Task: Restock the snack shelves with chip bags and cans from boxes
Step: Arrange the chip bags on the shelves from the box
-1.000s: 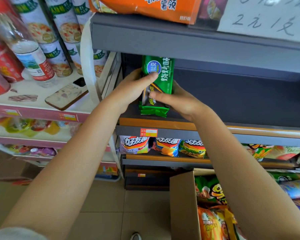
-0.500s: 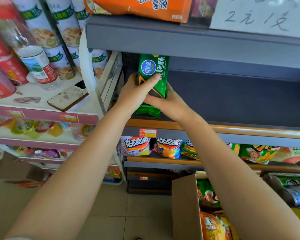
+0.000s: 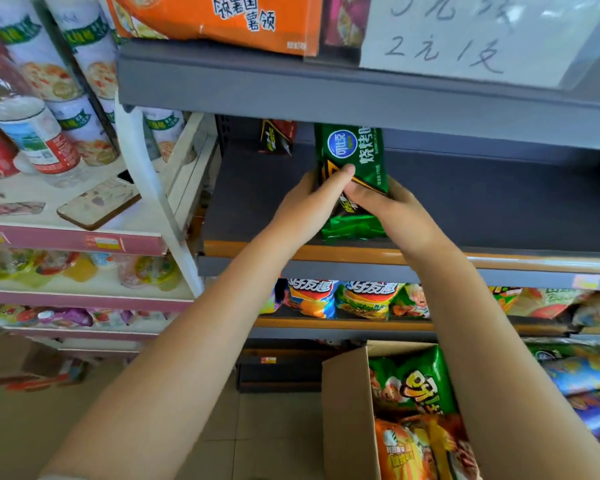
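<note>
On the dark shelf (image 3: 465, 202) of the grey rack, nearly bare, a green chip bag (image 3: 355, 157) stands upright near the front edge, held between both hands. Below, a cardboard box (image 3: 347, 410) sits open with more chip bags packed inside, and the lower shelf carries a row of snack bags (image 3: 340, 297). The left hand (image 3: 309, 206) grips the bag's left side, thumb laid across its front. The right hand (image 3: 392, 209) has its fingers (image 3: 359, 195) curled around the bag's lower right. A small dark bag (image 3: 276, 140) stands at the shelf's back.
</note>
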`<move>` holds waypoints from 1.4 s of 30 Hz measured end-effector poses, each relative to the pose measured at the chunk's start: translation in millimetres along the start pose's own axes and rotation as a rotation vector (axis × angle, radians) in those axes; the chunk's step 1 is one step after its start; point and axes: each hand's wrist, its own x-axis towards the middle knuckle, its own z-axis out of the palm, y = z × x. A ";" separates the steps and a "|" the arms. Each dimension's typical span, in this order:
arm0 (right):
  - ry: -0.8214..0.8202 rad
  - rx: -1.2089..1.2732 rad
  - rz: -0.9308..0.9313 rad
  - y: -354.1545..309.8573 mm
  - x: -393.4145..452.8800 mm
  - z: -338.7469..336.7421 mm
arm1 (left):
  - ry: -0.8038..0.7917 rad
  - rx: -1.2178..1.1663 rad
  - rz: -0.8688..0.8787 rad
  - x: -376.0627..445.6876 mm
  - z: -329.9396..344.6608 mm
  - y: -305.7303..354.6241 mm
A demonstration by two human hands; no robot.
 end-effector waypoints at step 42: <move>0.062 0.334 -0.079 15.1 65.3 37.5 | -0.009 -0.277 0.112 44.3 -30.5 -3.9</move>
